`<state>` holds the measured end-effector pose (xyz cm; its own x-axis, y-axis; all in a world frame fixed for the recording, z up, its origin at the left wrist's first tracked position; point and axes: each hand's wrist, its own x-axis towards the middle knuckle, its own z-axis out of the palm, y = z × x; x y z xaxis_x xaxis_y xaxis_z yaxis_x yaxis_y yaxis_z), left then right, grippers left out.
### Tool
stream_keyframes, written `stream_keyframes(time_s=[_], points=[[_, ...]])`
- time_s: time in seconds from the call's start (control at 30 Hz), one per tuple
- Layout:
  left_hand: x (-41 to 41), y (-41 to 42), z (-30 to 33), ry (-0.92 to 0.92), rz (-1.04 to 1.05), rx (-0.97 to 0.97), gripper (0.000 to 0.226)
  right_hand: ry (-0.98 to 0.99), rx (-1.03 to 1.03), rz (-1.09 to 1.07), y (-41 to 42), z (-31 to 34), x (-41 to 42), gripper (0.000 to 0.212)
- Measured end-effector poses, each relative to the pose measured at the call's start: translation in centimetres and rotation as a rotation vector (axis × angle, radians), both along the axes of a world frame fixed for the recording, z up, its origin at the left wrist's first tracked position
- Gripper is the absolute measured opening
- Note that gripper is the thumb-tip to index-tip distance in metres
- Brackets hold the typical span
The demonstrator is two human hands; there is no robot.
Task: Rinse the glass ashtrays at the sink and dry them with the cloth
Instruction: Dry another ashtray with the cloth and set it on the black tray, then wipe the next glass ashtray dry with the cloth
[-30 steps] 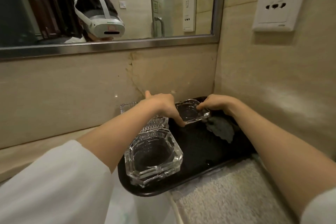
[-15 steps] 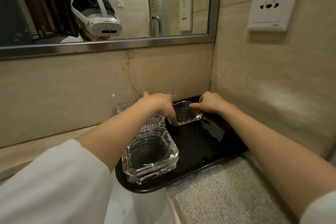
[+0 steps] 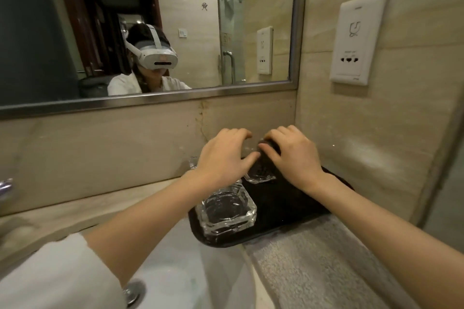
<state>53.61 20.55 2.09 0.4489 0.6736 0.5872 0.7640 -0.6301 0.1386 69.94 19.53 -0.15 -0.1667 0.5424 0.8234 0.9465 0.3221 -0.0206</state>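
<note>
Both hands' grip on small glass ashtray, right hand pressing dark cloth, left hand

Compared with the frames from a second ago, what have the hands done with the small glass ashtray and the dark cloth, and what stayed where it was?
Both hands have lifted the small glass ashtray off the black oval tray; it was resting there earlier. The left hand grips its left side. The right hand now presses the dark cloth onto the ashtray, no longer trailing on the tray. The large clear glass ashtray stayed at the tray's near-left end.
</note>
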Motion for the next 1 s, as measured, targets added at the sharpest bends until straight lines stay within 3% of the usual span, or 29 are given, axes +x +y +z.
stream_keyframes(time_s=[0.23, 0.43, 0.57, 0.87, 1.0], points=[[-9.5, -8.6, 2.3, -0.065, 0.045, -0.130, 0.037, 0.111, -0.069, 0.235, -8.1, 3.6, -7.9, 0.021], [-18.6, -18.2, 1.4, -0.200, 0.090, -0.274, 0.027, 0.511, -0.594, 0.486, -14.8, 3.6, -17.8, 0.010], [-25.5, -23.5, -0.4, -0.227, 0.193, -0.276, 0.025, 0.565, -1.007, 0.713, -18.5, 2.7, -24.9, 0.037], [-39.1, -30.8, -2.4, -0.401, 0.473, -0.225, 0.022, 0.441, -0.948, 0.950, -22.0, 0.0, -39.3, 0.034], [-44.7, -32.3, -3.0, -0.350, 0.737, -0.175, 0.029, 0.379, -0.925, 0.952, -22.3, 0.2, -44.7, 0.032]])
